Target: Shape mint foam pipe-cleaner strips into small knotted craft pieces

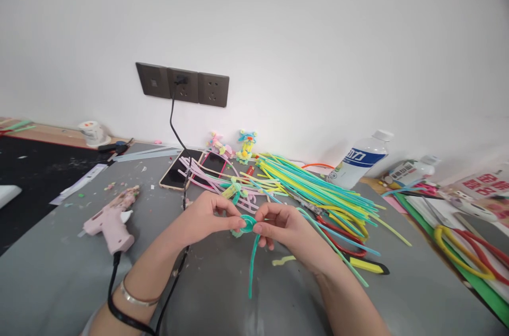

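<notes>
Pinched between both my hands is a teal pipe cleaner (252, 267), wound at its top into a flat coil, with one straight end hanging down. The fingertips of my left hand (217, 215) grip the coil's left edge. On the right edge, thumb and fingers of my right hand (280, 224) are closed. Just behind the coil lies a small yellow-green pipe cleaner piece (233, 188), partly hidden by my left hand. Beyond it are loose lilac pipe cleaners (207, 177). A large bundle of green, teal and yellow pipe cleaners (318, 187) lies behind my right hand.
A pink glue gun (113, 224) lies left, its black cord running under my left arm. Red-handled pliers (342, 243) and a yellow-black cutter (368, 265) lie right. At the back stand a bottle (360, 161), two small figures and a phone (181, 169). Wall sockets (183, 84) hold a plug.
</notes>
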{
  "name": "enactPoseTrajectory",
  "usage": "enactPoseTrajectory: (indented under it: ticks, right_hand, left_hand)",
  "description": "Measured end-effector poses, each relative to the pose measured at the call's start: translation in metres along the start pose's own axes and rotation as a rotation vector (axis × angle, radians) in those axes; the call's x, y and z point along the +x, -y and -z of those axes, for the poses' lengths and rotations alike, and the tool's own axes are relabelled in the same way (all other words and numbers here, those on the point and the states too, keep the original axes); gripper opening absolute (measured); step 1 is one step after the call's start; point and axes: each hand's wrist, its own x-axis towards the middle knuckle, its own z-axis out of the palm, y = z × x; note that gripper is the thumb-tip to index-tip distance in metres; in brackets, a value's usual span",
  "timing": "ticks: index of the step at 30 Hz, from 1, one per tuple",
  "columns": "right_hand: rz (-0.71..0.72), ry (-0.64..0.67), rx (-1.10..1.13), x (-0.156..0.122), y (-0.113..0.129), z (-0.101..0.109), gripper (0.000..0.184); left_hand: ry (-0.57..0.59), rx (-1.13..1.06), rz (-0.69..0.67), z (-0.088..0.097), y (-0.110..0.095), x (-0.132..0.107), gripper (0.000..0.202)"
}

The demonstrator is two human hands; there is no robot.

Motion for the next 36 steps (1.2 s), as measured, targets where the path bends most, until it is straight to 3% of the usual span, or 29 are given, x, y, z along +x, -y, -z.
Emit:
enactPoseTrajectory:
  ticks: [7,15,19,23,30,36]
  right_hand:
    - [0.028,-0.027,0.039,0.002,-0.002,-0.004,0.036]
    - [0.066,-0.054,-0.125,0.000,-0.001,0.000,0.036]
    - [0.089,-0.028,-0.073,0.000,-0.001,0.007,0.037]
    - [0.014,-0.031,-0.010,0.004,-0.007,0.016,0.040]
    - [-0.108,0.050,0.044,0.018,-0.023,0.019,0.042]
    - [-0.139,0.042,0.072,0.020,-0.024,0.017,0.042]
  left_hand:
    - [-0.005,-0.022,0.019,-0.001,-0.001,0.000,0.021]
    - [0.002,-0.085,0.028,-0.003,0.001,0.000,0.024]
    - [-0.076,-0.057,0.009,-0.003,0.001,0.001,0.026]
    - [-0.176,0.006,-0.037,0.001,0.004,0.002,0.035]
    - [0.018,0.202,0.026,0.009,0.004,0.000,0.043]
    - [0.003,0.379,0.058,0.000,0.009,0.000,0.044]
